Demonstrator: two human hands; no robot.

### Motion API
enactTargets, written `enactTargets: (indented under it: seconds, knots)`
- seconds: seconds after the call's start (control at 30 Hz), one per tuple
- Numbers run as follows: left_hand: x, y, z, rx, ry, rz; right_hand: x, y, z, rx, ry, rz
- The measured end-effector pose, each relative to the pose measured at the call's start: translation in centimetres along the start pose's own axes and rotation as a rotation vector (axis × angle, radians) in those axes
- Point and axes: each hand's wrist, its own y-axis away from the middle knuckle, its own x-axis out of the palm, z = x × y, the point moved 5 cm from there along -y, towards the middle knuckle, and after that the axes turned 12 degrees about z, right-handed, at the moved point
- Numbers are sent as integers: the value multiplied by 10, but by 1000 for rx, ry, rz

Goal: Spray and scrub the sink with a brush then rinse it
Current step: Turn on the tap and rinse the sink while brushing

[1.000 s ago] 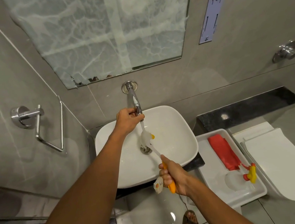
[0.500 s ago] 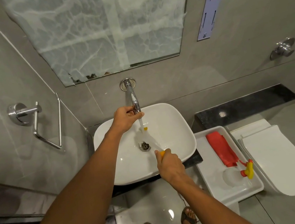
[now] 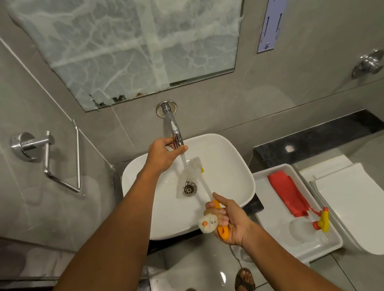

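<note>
The brush [image 3: 195,167] head has swung back under the running tap [image 3: 175,133], its handle drawn toward the near rim of the sink [image 3: 226,165]. The left hand [image 3: 163,153] grips the tap; the right hand [image 3: 231,221] is closed round the orange handle, which slants from the drain to the right, with open basin around it.
</note>
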Motion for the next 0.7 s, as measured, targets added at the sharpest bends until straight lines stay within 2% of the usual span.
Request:
enactTargets:
  seconds: [0.1, 0.2, 0.43, 0.5, 0.6, 0.7]
  knots:
    - [0, 0, 2, -9, 7, -2, -2, 1, 4, 18, 82, -12]
    - [-1, -2, 2, -9, -8, 14, -6, -1, 11, -15, 375, -222]
    - [0, 2, -2, -5, -24, 28, 9, 3, 22, -242, 1587, -746]
    - [1, 5, -4, 6, -30, 19, 14, 2, 22, -252, 1805, -854]
    - [3, 8, -10, 29, -60, 5, 15, -1, 22, -241, 1911, -916]
    - [1, 12, -12, 23, -15, 50, 11, -2, 23, -236, 1861, -901]
